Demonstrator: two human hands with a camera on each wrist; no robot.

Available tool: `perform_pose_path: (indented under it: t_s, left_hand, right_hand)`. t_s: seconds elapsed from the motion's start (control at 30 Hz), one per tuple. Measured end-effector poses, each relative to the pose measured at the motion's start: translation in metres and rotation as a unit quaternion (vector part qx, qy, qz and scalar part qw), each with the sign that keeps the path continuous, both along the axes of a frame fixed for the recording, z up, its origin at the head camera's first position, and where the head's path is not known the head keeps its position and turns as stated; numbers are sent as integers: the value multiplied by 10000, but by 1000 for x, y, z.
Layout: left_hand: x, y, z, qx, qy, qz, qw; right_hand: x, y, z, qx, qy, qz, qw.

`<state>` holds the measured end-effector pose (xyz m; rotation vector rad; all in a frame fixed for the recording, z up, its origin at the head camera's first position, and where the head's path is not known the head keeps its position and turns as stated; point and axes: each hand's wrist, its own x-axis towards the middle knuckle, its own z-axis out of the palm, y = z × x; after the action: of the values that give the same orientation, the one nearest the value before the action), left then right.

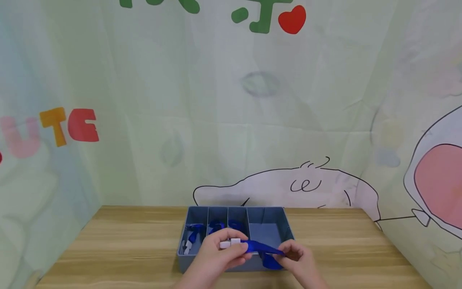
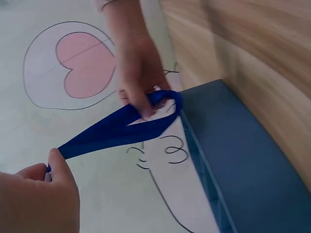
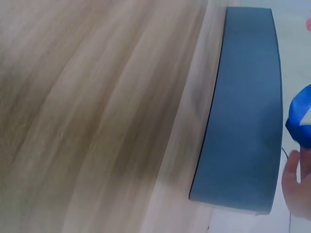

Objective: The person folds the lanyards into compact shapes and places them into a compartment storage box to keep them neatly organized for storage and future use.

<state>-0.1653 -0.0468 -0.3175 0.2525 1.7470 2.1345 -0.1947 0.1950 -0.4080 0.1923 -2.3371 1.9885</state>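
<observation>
Between both hands stretches a blue strap (image 1: 265,247) with a white end piece (image 1: 235,241). My left hand (image 1: 218,255) pinches the strap beside this white piece, thumb against fingers. At the other end, my right hand (image 1: 297,259) pinches the strap where it folds into a loop (image 2: 170,109). Both hands are above the front edge of a grey-blue divided box (image 1: 185,263). In the right wrist view, the blue loop (image 3: 297,119) shows at the right edge, above the fingers.
The box stands on a wooden table (image 1: 137,245). Its left narrow compartment holds a blue strap with a white end (image 1: 195,233); coiled blue straps (image 1: 216,224) lie in the two middle ones. A wide compartment is at the right. Behind hangs a printed cloth (image 1: 216,140).
</observation>
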Motion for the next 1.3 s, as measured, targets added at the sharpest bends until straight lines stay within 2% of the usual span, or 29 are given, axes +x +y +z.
perform_pose_path:
  t_s: [0.07,0.17,0.37,0.43,0.5,0.53,0.6,0.63,0.67,0.7,0.73,0.8,0.87,0.9,0.93,0.97,1.0,1.03,1.07,1.13,1.23,1.3]
  left_hand:
    - [-1,-4,-7,-85,14,121,9999]
    - [-4,-12,-18,-178,-31,264,9995]
    - [-9,-27,-33,-243,-18,417,9988]
    - [-9,-29,-37,-279,12,393,9988]
    - [-9,-30,-40,-344,-3,357,9988]
    - [-8,-30,-42,-380,-47,339,9987]
    - [-7,-32,-46,-453,-121,332,9983]
    - [-6,-33,-49,-489,-157,348,9981]
    - [-6,-34,-51,-503,-184,372,9979]
    - [-6,-35,-53,-518,-179,416,9976]
    - [-6,-37,-56,-546,-128,464,9973]
    - [-8,-41,-61,-604,-6,567,9966]
    - [-10,-46,-64,-725,96,662,9951]
    - [-11,-49,-66,-805,146,710,9941]
    - [-11,-51,-67,-883,196,746,9931]
    - [-12,-53,-68,-951,223,755,9924]
    - [-12,-55,-68,-1025,267,761,9915]
    - [-12,-57,-67,-1098,322,766,9905]
    - [-12,-58,-67,-1144,368,764,9898]
    - [-12,-61,-65,-1173,416,689,9898]
    - [-11,-66,-60,-1098,225,445,9927]
    - [-10,-69,-57,-1002,28,256,9946]
  right_hand:
    - [-1,1,1,-30,102,-748,9971]
    - [-4,7,3,-10,317,-1436,9891]
    - [-3,16,8,-63,571,-1931,9795]
    - [1,15,9,167,918,-2218,9706]
    - [5,12,11,543,1554,-2630,9507]
    - [6,11,12,755,1929,-2831,9365]
    - [9,7,14,1185,2720,-3148,9016]
    - [11,6,16,1284,2996,-3186,8901]
    - [12,5,18,1356,3149,-3154,8848]
    - [13,4,21,1334,3205,-2989,8889]
    - [14,5,23,1225,3125,-2741,9012]
    - [15,8,28,807,2701,-2024,9378]
    - [15,14,32,312,2046,-1121,9719]
    - [14,19,34,42,1722,-545,9835]
    - [13,23,35,-163,1406,17,9899]
    - [12,28,36,-344,1132,632,9910]
    - [10,33,37,-525,865,1270,9867]
    - [9,38,38,-693,615,1891,9776]
    - [7,42,38,-885,415,2495,9634]
    - [5,48,39,-1274,69,3491,9284]
    - [5,51,37,-1938,-298,4542,8690]
    - [7,49,36,-2207,-451,4896,8423]
